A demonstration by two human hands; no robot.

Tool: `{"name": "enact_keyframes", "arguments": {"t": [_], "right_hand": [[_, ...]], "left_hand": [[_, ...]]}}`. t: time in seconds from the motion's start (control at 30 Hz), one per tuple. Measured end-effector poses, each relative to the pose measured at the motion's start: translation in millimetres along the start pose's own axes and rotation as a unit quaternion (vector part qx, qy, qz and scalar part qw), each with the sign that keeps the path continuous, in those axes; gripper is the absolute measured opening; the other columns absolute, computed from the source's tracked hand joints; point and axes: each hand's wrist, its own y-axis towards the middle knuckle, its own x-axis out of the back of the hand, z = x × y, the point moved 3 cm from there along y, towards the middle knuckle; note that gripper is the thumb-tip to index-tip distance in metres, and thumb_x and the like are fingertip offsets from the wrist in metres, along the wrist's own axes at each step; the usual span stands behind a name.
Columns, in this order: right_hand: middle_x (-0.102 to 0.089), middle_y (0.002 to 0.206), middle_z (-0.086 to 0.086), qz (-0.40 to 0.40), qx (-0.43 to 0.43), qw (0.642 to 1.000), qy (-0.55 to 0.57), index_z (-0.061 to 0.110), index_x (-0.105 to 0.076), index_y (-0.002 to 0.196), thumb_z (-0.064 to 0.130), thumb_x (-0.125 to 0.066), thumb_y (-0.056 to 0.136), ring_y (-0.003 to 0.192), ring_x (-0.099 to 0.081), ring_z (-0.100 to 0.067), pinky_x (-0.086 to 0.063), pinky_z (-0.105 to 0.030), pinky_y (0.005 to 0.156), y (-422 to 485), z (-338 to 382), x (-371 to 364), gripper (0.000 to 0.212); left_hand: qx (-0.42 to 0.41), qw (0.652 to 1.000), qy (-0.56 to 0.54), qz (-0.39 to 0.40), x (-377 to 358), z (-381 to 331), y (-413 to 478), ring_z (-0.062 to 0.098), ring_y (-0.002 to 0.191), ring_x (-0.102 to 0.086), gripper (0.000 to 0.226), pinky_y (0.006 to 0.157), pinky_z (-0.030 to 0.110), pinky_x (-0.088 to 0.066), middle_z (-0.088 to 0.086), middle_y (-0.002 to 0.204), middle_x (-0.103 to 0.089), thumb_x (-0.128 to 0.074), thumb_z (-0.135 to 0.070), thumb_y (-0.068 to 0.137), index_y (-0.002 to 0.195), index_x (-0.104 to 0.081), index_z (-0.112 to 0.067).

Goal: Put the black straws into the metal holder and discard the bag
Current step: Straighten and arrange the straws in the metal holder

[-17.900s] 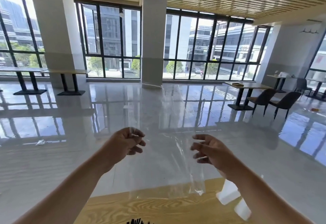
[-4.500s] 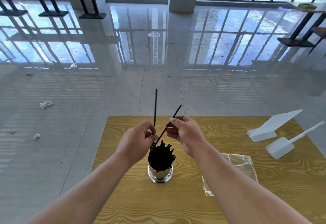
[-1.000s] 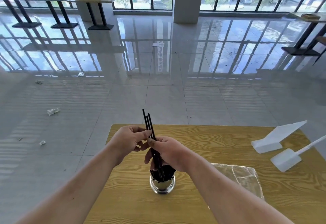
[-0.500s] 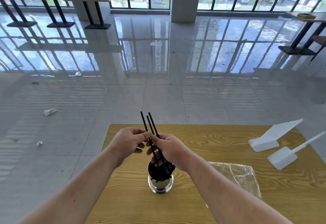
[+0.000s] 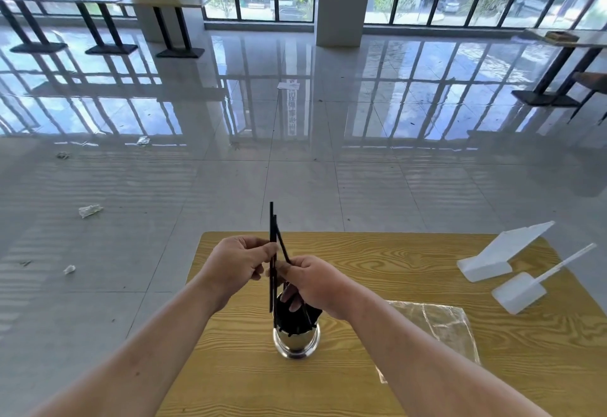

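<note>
3 black straws (image 5: 271, 235), splayed leftward half a second ago, now stand near-upright above the crowded metal holder (image 5: 296, 341), pinched by left hand (image 5: 241, 263) and right hand (image 5: 317, 282) held close together, the bag (image 5: 437, 324) lying undiscarded on the table (image 5: 377, 252) at right.

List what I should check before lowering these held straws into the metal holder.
1. Grip: the left hand and right hand both pinch the held straws: ok.
2. Aim: their lower ends hang by the left rim of the metal holder; inside or outside it: cannot tell.
3. Metal holder upright on the table: ok.
4. Room inside: packed straws fill the mouth: cannot tell.
5. Bag discarded: not ok, it lies flat on the table, right of the metal holder.
</note>
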Motion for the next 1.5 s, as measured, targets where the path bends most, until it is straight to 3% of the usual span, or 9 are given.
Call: {"name": "enact_keyframes", "arguments": {"t": [0.2,0.37,0.53,0.73,0.9,1.03,1.2,1.33,1.5], "right_hand": [[-0.061,0.079,-0.003,-0.122,-0.044,0.984,0.122,0.01,-0.074,0.112,0.025,-0.048,0.113,0.059,-0.047,-0.014,-0.041,-0.027,0.053,2.8,-3.9,15.6,0.03],[-0.049,0.065,0.001,-0.062,-0.086,0.958,0.265,0.007,-0.072,0.102,0.043,-0.053,0.11,0.052,-0.036,-0.011,-0.029,-0.025,0.049,1.1,8.7,12.7,0.042],[-0.055,0.07,-0.003,-0.086,-0.071,0.948,0.298,0.012,-0.068,0.088,0.041,-0.068,0.103,0.061,-0.048,-0.017,-0.04,-0.034,0.062,5.6,21.3,12.0,0.032],[-0.066,0.084,-0.012,-0.171,-0.056,0.922,0.341,0.004,-0.062,0.101,0.023,-0.048,0.114,0.072,-0.064,-0.024,-0.061,-0.046,0.085,12.5,24.8,20.0,0.026],[-0.056,0.067,-0.004,-0.19,-0.024,0.88,0.435,0.01,-0.061,0.118,0.015,-0.042,0.114,0.054,-0.048,-0.016,-0.043,-0.031,0.054,18.1,27.3,32.0,0.02],[-0.036,0.058,0.001,-0.169,-0.002,0.844,0.509,0.014,-0.055,0.086,0.035,-0.05,0.112,0.048,-0.028,-0.015,-0.03,-0.029,0.047,15.4,40.8,33.5,0.034],[-0.047,0.068,-0.005,-0.093,-0.025,0.827,0.553,0.015,-0.048,0.075,0.041,-0.048,0.112,0.06,-0.048,-0.019,-0.045,-0.031,0.062,11.1,51.2,11.1,0.045],[-0.07,0.096,-0.012,-0.071,-0.044,0.888,0.451,0.006,-0.072,0.115,0.04,-0.054,0.11,0.087,-0.069,-0.024,-0.059,-0.038,0.084,9.9,48.6,3.3,0.039],[-0.049,0.056,0.003,-0.167,0.044,0.984,0.04,0.014,-0.061,0.074,0.034,-0.047,0.108,0.053,-0.043,-0.016,-0.038,-0.04,0.059,17.5,34.4,29.6,0.042]], "left_hand": [[-0.132,0.981,0.12,-0.083,8.1,-10.1,0.0,0.017,0.075,-0.076,0.022,0.073,0.043,-0.064,-0.008,0.081,-0.08,-0.071,-0.056,0.082,0.091,-0.081,-0.039],[-0.304,0.884,0.337,-0.114,-13.6,-28.7,-20.2,-0.001,0.076,-0.073,0.023,0.066,0.032,-0.061,-0.022,0.085,-0.078,-0.067,-0.048,0.082,0.104,-0.071,-0.044],[-0.37,0.816,0.44,-0.06,-36.7,-40.3,-40.0,0.016,0.088,-0.076,0.024,0.067,0.033,-0.06,-0.013,0.102,-0.08,-0.076,-0.028,0.084,0.108,-0.076,-0.032],[-0.333,0.824,0.457,-0.045,-33.6,-36.2,-37.1,0.014,0.121,-0.066,0.033,0.096,0.04,-0.06,-0.014,0.125,-0.075,-0.067,-0.01,0.096,0.12,-0.078,-0.03],[-0.356,0.825,0.427,-0.103,-26.8,-34.0,-37.8,0.012,0.12,-0.061,0.038,0.096,0.031,-0.056,-0.01,0.128,-0.067,-0.06,-0.048,0.101,0.13,-0.067,-0.025],[-0.38,0.818,0.414,-0.123,-36.5,-34.5,-39.2,0.014,0.122,-0.055,0.055,0.101,0.027,-0.046,-0.005,0.134,-0.058,-0.056,-0.064,0.097,0.133,-0.056,-0.022],[-0.385,0.827,0.379,-0.153,-40.9,-41.5,-32.8,0.024,0.121,-0.059,0.05,0.1,0.04,-0.052,0.0,0.135,-0.057,-0.043,-0.062,0.104,0.13,-0.053,-0.021],[-0.367,0.838,0.379,-0.141,-37.9,-43.5,-26.7,0.021,0.119,-0.057,0.053,0.099,0.037,-0.05,-0.003,0.132,-0.057,-0.036,-0.066,0.104,0.128,-0.054,-0.022],[-0.244,0.893,0.361,-0.111,-23.0,-27.7,-14.2,0.001,0.105,-0.059,0.062,0.087,0.024,-0.043,-0.018,0.124,-0.057,-0.039,-0.08,0.095,0.134,-0.049,-0.033]]}}
